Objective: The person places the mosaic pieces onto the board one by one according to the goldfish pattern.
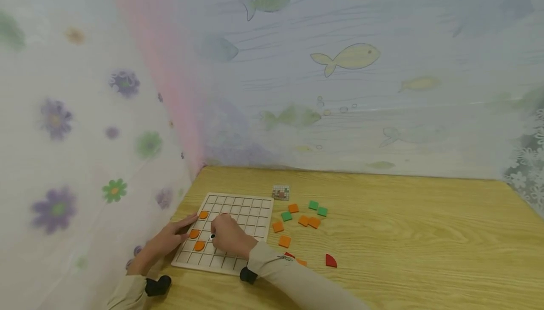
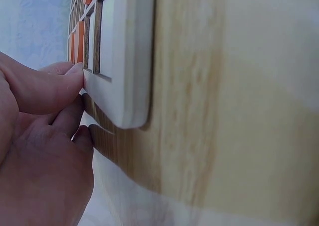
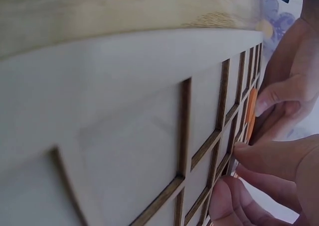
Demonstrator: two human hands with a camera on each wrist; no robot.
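A pale wooden grid board (image 1: 255,208) lies on the table. Over its middle, my right hand (image 1: 231,236) has curled fingers and pinches a small black-and-white piece (image 1: 212,237) at one of the squares; the fingers hide part of it. My left hand (image 1: 163,244) rests along the board's left edge, its thumb (image 2: 55,89) touching the rim in the left wrist view and its fingers spread. Round-edged orange pieces sit in squares on the left side: an upper one (image 1: 204,215), a middle one (image 1: 194,234) and a lower one (image 1: 199,245).
Right of the board lie several loose orange squares (image 1: 284,241), green squares (image 1: 313,205) and a red quarter-circle (image 1: 331,260). A small pattern card (image 1: 281,192) lies beyond the board's far right corner. Flowered sheeting (image 1: 114,190) borders the table's left side, fish-print sheeting its back.
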